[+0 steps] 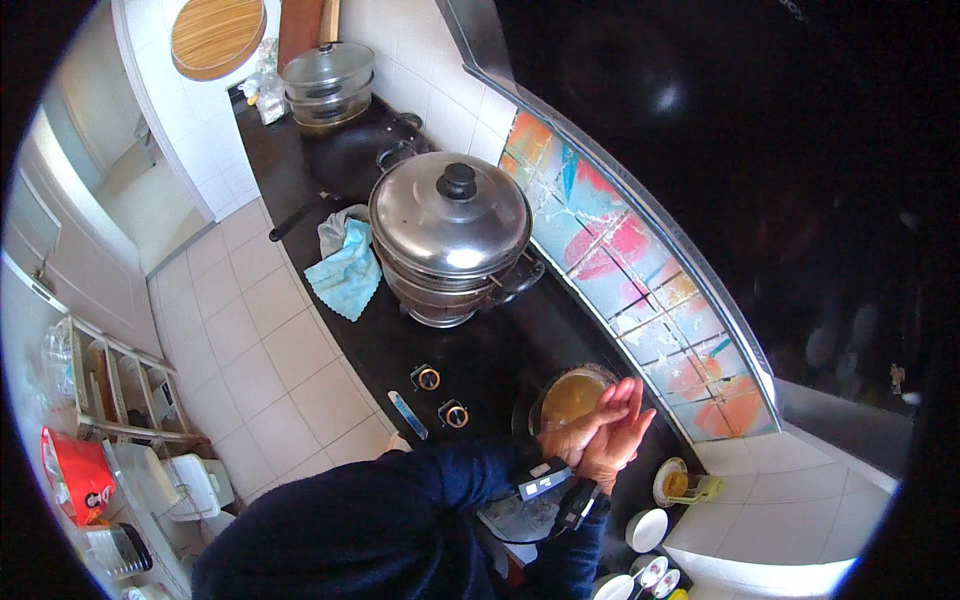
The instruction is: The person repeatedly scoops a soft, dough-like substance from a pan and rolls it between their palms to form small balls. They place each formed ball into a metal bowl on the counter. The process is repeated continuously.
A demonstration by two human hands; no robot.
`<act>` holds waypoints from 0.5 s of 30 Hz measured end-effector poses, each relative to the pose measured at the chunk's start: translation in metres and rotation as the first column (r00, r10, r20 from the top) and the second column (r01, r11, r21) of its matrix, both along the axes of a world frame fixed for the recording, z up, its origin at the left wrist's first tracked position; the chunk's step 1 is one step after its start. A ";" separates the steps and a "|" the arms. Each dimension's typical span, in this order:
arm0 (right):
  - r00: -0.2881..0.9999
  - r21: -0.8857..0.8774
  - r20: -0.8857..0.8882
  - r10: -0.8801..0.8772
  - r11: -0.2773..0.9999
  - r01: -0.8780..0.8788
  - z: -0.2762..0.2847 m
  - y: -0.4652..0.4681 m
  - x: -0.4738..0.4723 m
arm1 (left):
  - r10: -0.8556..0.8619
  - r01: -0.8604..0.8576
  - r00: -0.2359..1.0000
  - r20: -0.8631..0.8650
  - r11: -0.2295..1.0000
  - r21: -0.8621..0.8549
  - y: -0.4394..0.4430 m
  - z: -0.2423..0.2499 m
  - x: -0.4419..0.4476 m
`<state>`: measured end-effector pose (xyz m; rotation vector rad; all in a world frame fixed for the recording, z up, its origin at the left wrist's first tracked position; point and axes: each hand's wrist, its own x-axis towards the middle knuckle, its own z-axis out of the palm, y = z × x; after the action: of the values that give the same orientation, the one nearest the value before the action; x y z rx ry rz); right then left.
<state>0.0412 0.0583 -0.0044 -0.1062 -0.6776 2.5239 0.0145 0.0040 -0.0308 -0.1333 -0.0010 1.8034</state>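
My left hand (581, 427) and my right hand (619, 442) are close together, overlapping, with palms partly turned up, over the near edge of a round pan (571, 397) that holds yellowish liquid. Whether something small lies between the palms cannot be told. Farther along the black stove top (495, 360) stands a steel steamer pot (450, 217) with a domed lid and black knob. A light blue cloth (349, 274) lies beside the pot, over a grey one. Two stove knobs (427, 378) and a blue-and-white strip-shaped object (407, 415) are near the counter's front edge.
A range hood (637, 217) overhangs the tiled wall (622, 262). A glass-lidded pot (330, 82) stands at the far end. White bowls (646, 530), spoons and a small dish (670, 481) of yellow food are at the other end. Shelves (135, 442) stand across the floor.
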 end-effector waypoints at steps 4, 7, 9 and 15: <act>0.995 -0.013 0.095 -0.018 1.000 0.019 0.003 -0.004 0.000 | -0.041 0.041 0.999 -0.028 0.999 -0.012 0.002 -0.003 0.001; 0.986 0.006 0.162 -0.048 0.999 0.048 0.005 -0.006 0.001 | -0.070 0.070 0.996 -0.048 0.997 -0.016 0.001 -0.008 0.000; 0.980 0.004 0.194 -0.055 0.998 0.055 0.005 -0.007 0.001 | -0.087 0.086 0.994 -0.063 0.996 -0.017 -0.001 -0.009 0.000; 0.974 0.237 0.227 -0.017 0.971 -0.039 0.005 -0.010 0.001 | -0.090 0.089 0.989 -0.121 0.996 -0.015 -0.009 -0.010 0.005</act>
<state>0.0421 0.0483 0.0005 -0.3102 -1.0728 2.4394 0.0196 -0.0048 -0.0403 -0.0292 0.0986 1.7193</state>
